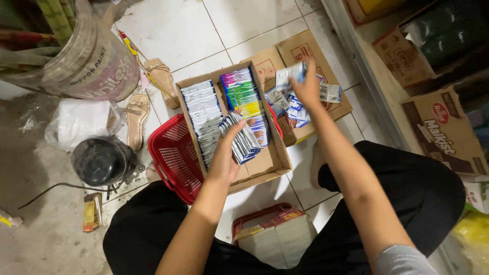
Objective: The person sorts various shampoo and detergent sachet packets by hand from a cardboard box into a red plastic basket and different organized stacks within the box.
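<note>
Sachets (243, 137): fanned stack pinched in left hand (226, 153) over the box tray (265, 163); right hand (308, 86) pinches one sachet (289, 75) above loose ones on the flat carton (305, 51). Risk, as I read it: the fan is held only at one edge, so a loosened grip could spill it across the sorted rows. Count: two filled rows in the tray, one red basket (173, 158), two sandals (136, 119).
</note>
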